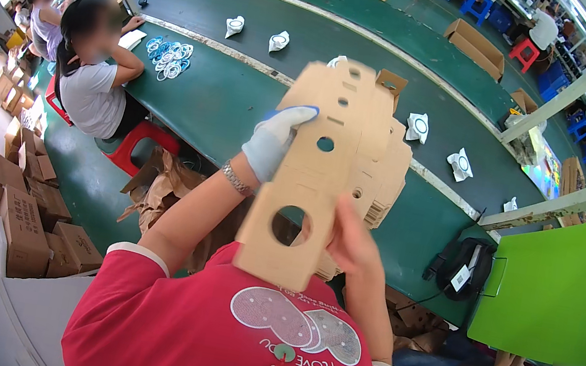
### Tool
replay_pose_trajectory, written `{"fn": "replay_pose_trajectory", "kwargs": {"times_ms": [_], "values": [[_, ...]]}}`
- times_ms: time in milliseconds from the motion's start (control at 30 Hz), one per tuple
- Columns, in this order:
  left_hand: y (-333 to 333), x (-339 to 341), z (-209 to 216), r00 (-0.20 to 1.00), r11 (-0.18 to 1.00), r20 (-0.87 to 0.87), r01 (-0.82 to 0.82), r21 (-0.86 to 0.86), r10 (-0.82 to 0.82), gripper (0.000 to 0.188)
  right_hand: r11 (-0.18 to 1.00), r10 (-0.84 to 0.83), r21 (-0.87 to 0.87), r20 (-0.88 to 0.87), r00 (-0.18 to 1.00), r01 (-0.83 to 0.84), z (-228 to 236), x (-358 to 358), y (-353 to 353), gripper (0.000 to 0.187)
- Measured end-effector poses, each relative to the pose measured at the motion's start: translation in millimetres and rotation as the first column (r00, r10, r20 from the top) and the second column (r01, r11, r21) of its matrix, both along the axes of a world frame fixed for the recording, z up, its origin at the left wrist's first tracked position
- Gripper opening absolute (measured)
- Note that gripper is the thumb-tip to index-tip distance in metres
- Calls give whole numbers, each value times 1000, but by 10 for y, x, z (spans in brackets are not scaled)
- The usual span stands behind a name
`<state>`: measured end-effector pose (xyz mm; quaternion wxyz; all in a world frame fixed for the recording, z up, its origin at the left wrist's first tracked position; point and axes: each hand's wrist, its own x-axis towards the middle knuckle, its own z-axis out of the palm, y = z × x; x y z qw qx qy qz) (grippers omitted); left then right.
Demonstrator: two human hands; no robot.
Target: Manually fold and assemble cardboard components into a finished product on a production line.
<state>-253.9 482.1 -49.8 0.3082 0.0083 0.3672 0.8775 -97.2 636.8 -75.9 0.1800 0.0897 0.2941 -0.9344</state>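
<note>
A flat die-cut cardboard blank [296, 183] with round holes and slots is held up in front of my chest, tilted. My left hand [274, 141], in a white glove with blue at the fingertips, is closed on its left edge. My bare right hand [354, 241] grips the lower right edge, its fingers partly hidden behind the board and slightly blurred. Just beyond, a stack of similar cardboard blanks [390, 170] rests on the green table [224, 106].
A conveyor belt [183, 6] beyond the table carries white wrapped pieces [417, 128]. Blue and white rings [168, 58] lie near a seated co-worker [98, 73] at left. A black bag [466, 268] and a bright green panel [554, 289] stand at right. Cardboard boxes [29, 232] line the left floor.
</note>
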Motion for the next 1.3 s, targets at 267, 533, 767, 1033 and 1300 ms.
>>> {"fn": "replay_pose_trajectory", "kwargs": {"times_ms": [267, 533, 767, 1033, 1300], "values": [[91, 641, -616, 943, 848, -3, 299, -437, -333, 47, 852, -524, 8, 26, 851, 524, -910, -213, 793, 62], [-58, 873, -532, 858, 852, -85, 485, -196, -507, 69, 715, -552, 443, -114, 826, 540, -440, 113, 262, 90], [-276, 783, -587, 936, 951, -166, 308, -41, -310, 60, 800, -382, 459, -107, 918, 387, -336, 193, 90, 89], [-128, 1069, -1062, 722, 853, -564, 67, -518, -400, 33, 465, -162, 815, -305, 939, 345, -520, 403, 18, 35], [176, 1085, -1080, 928, 914, -372, -121, -387, -35, 46, 493, -647, 559, -276, 710, 667, -713, 385, -201, 24]]}}
